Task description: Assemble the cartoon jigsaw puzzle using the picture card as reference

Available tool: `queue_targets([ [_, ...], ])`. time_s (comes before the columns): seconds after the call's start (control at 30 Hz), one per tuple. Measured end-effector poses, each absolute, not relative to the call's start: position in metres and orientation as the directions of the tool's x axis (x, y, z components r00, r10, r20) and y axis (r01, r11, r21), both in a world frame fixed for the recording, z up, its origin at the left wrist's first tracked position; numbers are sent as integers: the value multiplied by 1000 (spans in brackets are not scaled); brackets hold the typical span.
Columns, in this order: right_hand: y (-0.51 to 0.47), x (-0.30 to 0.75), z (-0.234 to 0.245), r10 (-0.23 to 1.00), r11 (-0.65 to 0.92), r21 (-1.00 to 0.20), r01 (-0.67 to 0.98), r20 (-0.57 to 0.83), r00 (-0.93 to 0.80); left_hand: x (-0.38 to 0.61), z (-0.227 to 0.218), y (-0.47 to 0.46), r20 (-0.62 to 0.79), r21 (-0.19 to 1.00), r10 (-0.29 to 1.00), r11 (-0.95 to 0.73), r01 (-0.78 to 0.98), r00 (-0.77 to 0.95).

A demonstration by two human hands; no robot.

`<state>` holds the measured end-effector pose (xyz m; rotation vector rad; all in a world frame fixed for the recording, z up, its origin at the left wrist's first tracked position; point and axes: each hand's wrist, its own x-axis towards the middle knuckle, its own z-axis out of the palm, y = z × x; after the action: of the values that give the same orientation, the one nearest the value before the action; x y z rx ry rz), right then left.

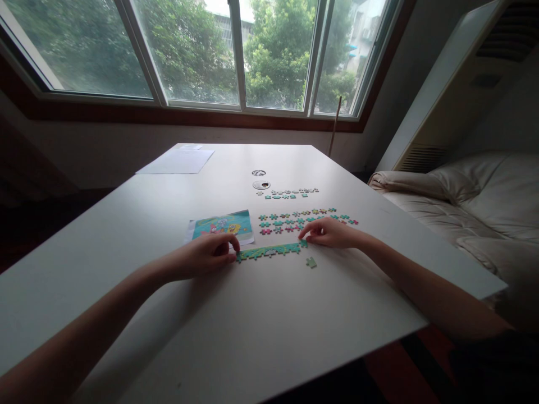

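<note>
A joined strip of green puzzle pieces (272, 250) lies on the white table (252, 325). My left hand (206, 255) pinches the strip's left end, fingers closed on it. My right hand (330, 233) presses its fingertips on the strip's right end, fingers curled. One loose green piece (311, 262) lies just below the right end. Rows of loose coloured pieces (303, 220) sit behind the strip, with another small group (290, 194) farther back. A picture card (222, 226) lies behind my left hand.
A sheet of paper (179, 161) lies at the table's far left. Two small round objects (261, 184) sit near the far middle. A cream sofa (463, 207) stands right of the table, and a window (236, 56) spans the back wall.
</note>
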<state>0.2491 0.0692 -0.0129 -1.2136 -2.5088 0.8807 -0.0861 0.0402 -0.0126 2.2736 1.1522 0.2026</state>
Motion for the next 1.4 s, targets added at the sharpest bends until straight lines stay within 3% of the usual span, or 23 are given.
queue_targets([
  [0.83, 65, 251, -14, 748, 453, -671, 587, -73, -660, -86, -8, 39, -117, 540, 798, -448, 712, 591],
  [1.2, 65, 246, -11, 781, 334, -679, 654, -189, -595, -86, -10, 40, -118, 556, 779, -462, 691, 616],
  [1.4, 63, 244, -12, 783, 336, -706, 623, -159, -602, -87, -13, 40, -101, 552, 787, -464, 692, 608],
])
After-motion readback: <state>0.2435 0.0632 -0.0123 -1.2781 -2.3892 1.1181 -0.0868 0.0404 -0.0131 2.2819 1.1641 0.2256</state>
